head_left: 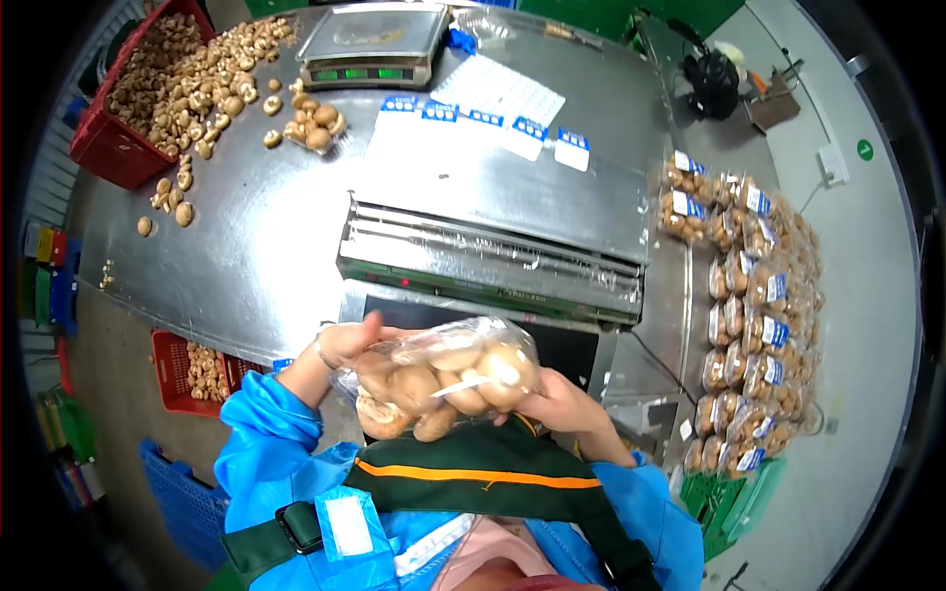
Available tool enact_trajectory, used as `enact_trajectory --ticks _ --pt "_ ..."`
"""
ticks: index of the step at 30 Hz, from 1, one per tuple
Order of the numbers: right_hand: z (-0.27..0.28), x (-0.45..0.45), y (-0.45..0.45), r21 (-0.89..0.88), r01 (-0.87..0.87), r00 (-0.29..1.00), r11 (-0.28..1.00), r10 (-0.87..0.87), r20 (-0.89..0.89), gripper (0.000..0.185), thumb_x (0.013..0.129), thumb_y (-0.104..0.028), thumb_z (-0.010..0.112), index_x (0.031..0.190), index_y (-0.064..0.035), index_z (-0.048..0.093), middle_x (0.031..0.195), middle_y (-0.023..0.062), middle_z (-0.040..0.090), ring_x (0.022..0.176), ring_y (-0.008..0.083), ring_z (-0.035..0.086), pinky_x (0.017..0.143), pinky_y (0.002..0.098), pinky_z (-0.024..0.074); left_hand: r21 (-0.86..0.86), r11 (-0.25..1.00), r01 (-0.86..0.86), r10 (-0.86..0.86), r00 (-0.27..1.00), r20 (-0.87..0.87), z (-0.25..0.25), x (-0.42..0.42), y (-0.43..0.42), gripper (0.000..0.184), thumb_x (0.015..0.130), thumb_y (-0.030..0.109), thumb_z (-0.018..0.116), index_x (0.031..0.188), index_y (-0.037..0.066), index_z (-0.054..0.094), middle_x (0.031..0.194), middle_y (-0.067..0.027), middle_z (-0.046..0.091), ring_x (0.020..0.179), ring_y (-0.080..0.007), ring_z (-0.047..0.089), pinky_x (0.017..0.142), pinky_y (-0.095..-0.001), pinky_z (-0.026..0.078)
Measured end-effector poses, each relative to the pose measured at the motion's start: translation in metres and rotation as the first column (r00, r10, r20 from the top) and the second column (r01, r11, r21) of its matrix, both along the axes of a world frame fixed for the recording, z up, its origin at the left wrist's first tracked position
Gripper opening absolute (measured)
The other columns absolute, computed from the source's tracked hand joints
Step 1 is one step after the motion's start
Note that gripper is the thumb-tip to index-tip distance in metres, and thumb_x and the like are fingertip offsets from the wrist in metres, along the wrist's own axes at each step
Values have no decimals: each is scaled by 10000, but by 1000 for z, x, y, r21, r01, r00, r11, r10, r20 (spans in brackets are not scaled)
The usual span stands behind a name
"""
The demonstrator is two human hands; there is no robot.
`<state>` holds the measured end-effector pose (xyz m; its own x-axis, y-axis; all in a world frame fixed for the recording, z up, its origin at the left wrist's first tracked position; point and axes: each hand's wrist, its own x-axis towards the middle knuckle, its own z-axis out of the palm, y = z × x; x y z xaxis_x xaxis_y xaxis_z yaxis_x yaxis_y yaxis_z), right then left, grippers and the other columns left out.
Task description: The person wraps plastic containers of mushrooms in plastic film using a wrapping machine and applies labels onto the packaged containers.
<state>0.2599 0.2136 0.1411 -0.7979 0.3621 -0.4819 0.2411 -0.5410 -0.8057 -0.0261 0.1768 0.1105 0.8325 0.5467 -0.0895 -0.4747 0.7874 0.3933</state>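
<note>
A pack of brown mushrooms (465, 386) in shiny clear film is held up close to my body, tilted a little. My left hand (347, 347) grips its left end, thumb raised, with its fingers partly hidden by the film. At the right end, my right hand (564, 402) supports the pack from below and the side; some fingertips are out of sight underneath. Just beyond the pack stands a metal film-wrapping machine (493, 258) with rollers, and a dark flat plate (572, 353) shows partly behind the pack.
A red crate (123, 148) spills loose mushrooms (202, 89) over the steel table (246, 197). Further back are a scale (372, 44), blue-and-white labels (529, 133) and an open mushroom pack (317, 126). Stacked wrapped packs (754, 325) line the right. A red basket (177, 379) sits lower left.
</note>
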Motion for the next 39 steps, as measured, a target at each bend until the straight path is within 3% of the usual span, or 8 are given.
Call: enact_trajectory --ticks 4,8,17,21,23,27,30,39 --pt "36 -17 108 667 -241 960 705 274 57 556 698 -66 665 1210 -35 452 978 39 555 801 121 521 747 263 446 184 978 -97 133 972 -194 -8 -11 3 888 762 555 511 1348 -37 202 1276 -203 401 1161 -289 433 971 -408 343" --pt "-37 3 320 955 -190 739 229 -607 293 625 800 -488 513 1181 8 497 1248 210 455 1176 302 426 963 370 339 -84 719 -690 678 723 -133 -48 -3 -25 894 731 532 564 1360 14 196 1341 -160 317 1214 -282 363 1024 -358 291" --pt "-77 15 402 387 141 852 911 -311 422 88 733 -63 640 802 -82 589 739 30 596 762 175 568 797 349 430 -165 318 -934 944 327 -31 -12 -4 6 857 733 667 388 1364 112 222 1343 -190 282 1215 -343 345 1033 -475 277" --pt "-51 4 312 818 -337 932 -466 -288 220 270 608 40 572 834 -107 594 725 65 514 844 232 543 988 466 254 -344 347 -872 938 330 108 -7 -5 10 724 806 547 408 1349 94 250 1334 -192 303 1201 -341 368 993 -456 338" --pt "-41 3 269 832 -244 947 -498 -307 94 276 603 53 555 835 -93 589 752 61 525 844 226 541 985 463 266 -395 367 -842 930 338 143 -2 -6 11 751 821 568 407 1343 49 259 1322 -189 338 1195 -338 381 1003 -484 308" --pt "0 -1 195 864 59 891 -499 -365 -271 312 589 97 495 850 -51 582 818 87 556 849 240 534 995 451 274 -352 380 -855 925 347 155 16 -3 11 717 847 556 384 1333 43 263 1299 -181 366 1154 -330 422 978 -473 340" --pt "64 -18 144 729 600 786 329 -412 -460 142 741 37 547 865 -27 574 818 63 571 823 177 550 948 414 345 -448 395 -802 918 349 186 7 1 14 642 829 537 433 1266 69 388 1272 -148 407 1147 -309 431 971 -457 346" --pt "62 -125 82 558 115 982 822 -10 -188 317 738 -89 676 1019 -10 552 850 18 572 714 59 496 611 204 405 -65 527 -847 850 523 68 9 22 -10 616 883 462 365 1306 19 295 1242 -187 443 1111 -300 489 957 -432 395"
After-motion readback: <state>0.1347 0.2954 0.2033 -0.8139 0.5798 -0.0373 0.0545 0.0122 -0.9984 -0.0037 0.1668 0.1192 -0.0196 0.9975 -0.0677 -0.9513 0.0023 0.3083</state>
